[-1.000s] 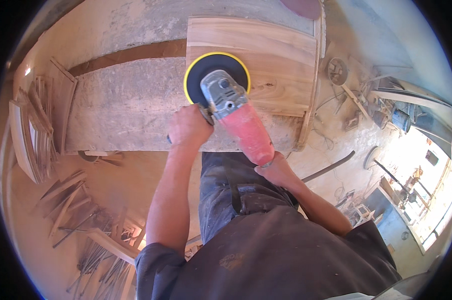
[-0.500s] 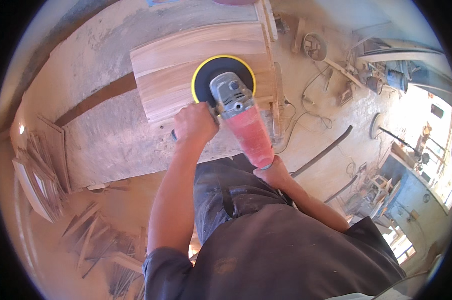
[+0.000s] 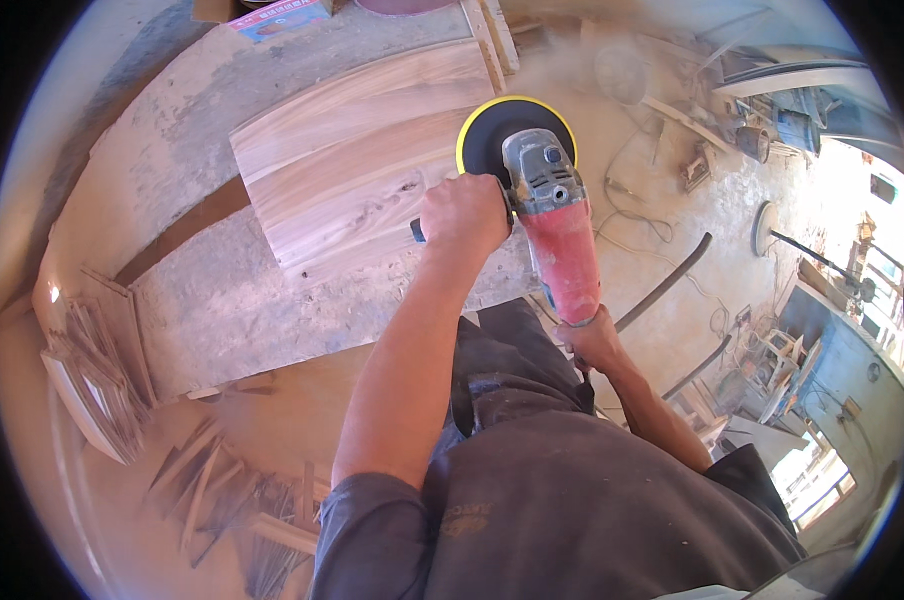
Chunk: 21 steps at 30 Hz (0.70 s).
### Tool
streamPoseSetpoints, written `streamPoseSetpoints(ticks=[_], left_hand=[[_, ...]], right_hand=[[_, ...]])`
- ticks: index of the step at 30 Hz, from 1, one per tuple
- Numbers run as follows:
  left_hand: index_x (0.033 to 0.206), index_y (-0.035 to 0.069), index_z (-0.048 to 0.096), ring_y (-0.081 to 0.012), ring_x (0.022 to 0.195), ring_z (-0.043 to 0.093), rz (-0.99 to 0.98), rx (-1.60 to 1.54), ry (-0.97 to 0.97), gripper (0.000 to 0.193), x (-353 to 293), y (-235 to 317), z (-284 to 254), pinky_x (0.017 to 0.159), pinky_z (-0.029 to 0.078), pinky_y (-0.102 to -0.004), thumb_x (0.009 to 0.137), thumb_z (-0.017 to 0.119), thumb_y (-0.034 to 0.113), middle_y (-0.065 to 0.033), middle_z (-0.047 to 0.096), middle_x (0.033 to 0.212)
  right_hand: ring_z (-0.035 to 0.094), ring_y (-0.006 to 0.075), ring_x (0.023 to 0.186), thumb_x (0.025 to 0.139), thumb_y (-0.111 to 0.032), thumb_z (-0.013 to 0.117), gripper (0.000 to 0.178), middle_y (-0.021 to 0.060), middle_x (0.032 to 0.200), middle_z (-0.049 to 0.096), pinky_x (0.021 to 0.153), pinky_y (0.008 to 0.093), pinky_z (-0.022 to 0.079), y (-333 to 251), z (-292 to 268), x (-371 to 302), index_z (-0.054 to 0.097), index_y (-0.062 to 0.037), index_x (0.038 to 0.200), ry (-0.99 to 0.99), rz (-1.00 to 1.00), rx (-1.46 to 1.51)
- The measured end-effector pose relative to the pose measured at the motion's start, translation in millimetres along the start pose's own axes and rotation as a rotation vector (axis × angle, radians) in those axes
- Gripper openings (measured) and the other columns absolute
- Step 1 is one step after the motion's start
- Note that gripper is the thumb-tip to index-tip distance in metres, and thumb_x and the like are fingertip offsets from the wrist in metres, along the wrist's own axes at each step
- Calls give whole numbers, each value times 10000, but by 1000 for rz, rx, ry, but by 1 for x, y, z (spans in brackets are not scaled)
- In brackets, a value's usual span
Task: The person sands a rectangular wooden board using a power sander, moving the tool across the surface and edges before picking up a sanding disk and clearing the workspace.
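A red and grey disc sander (image 3: 560, 240) with a round black pad edged in yellow is held in both my hands. My left hand (image 3: 464, 215) is wrapped round its dark side handle. At the rear end of the red body, my right hand (image 3: 594, 340) is closed on the grip. The pad lies over the right end of a pale wooden panel (image 3: 362, 150) with streaked grain and a dark knot. Whether the pad touches the wood cannot be made out. The panel rests on a dusty grey workbench (image 3: 197, 295).
A wooden strip (image 3: 487, 45) edges the bench's far right. A coloured box (image 3: 282, 18) sits at the back. Thin boards (image 3: 97, 370) lean at the left, and scrap wood (image 3: 262, 520) lies below. Cables (image 3: 637, 215) and a dark curved bar (image 3: 672, 285) lie on the right-hand floor.
The sander and both hands have shifted right across the panel, to its right end. More of the panel's left and middle surface shows, and dust hangs beyond the bench's right end.
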<state>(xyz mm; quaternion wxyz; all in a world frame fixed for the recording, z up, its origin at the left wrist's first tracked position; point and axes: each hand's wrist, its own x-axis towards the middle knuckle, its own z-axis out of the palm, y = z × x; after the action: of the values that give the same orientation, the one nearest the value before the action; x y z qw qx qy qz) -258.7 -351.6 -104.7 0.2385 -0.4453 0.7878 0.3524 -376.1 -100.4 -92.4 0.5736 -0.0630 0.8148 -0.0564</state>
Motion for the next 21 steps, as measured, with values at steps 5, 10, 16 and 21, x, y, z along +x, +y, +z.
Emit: streamPoseSetpoints(ticks=[5,10,16,21], left_hand=[[1009,74,768,-332,1024,718,-19,-26,-12,223,-11,-29,-5,868,573,-438,846,654,174,-173,743,1059],[973,76,750,-367,1001,711,-129,-31,94,214,-29,-95,-8,867,565,-468,839,667,220,-198,737,1029],[962,85,747,-372,959,712,-328,-38,202,222,-64,-166,-7,848,563,-471,790,723,222,-199,741,959],[1007,116,745,-367,970,710,-285,35,145,239,-53,-148,-10,833,563,-478,800,703,228,-192,740,1003]], right_hand=[[642,164,585,747,-196,744,239,58,631,644,571,353,516,8,28,1,676,15,835,2,-154,-7],[721,275,843,745,-185,727,318,181,877,726,760,404,551,-46,67,-17,683,11,991,-73,-275,-128],[638,458,1055,788,-203,642,398,267,1082,691,904,500,523,-71,111,6,659,-20,1140,-145,-550,-429],[659,444,1040,787,-217,675,410,289,1059,693,870,479,537,-56,109,7,653,21,1121,-105,-433,-358]])
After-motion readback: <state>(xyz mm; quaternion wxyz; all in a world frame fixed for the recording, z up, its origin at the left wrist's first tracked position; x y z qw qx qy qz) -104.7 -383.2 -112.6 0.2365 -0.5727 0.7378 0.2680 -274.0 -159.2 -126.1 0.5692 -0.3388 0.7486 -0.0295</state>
